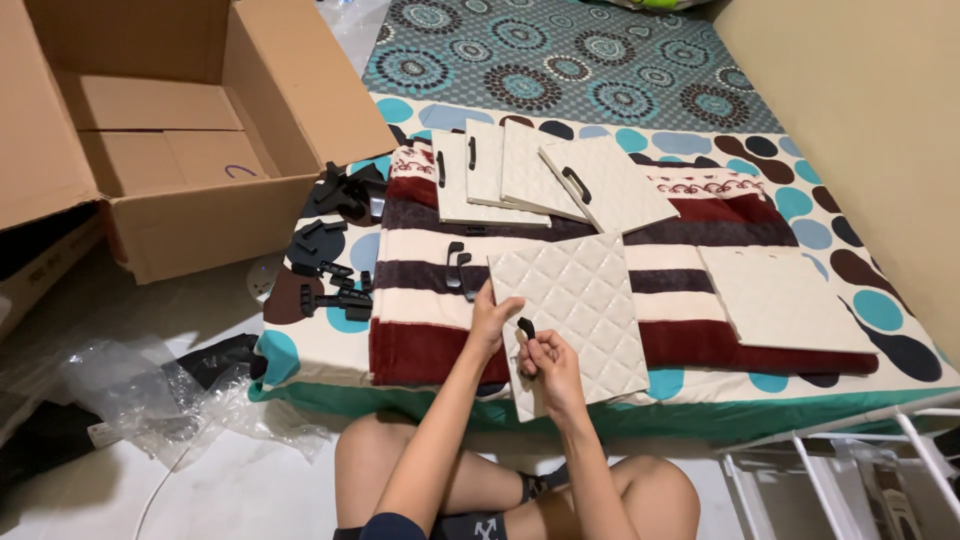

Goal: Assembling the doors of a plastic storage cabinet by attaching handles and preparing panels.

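Note:
A cream quilted square panel (575,310) lies tilted at the near edge of a striped blanket (420,290). My left hand (490,318) grips the panel's left edge. Just right of it, my right hand (550,362) pinches a small black handle (525,327) against the panel's front. Two loose black handles (457,268) rest on the blanket left of the panel. Several more quilted panels (545,180), some with black handles fitted, lie overlapped farther back. Another plain cream panel (780,298) lies face down to the right.
An open cardboard box (180,130) sits at the left on the floor. Black plastic connectors (330,255) are piled on the mattress edge beside it. Crumpled clear plastic wrap (140,390) lies on the floor. A white wire rack (850,470) stands at the lower right. My crossed legs (500,490) are below.

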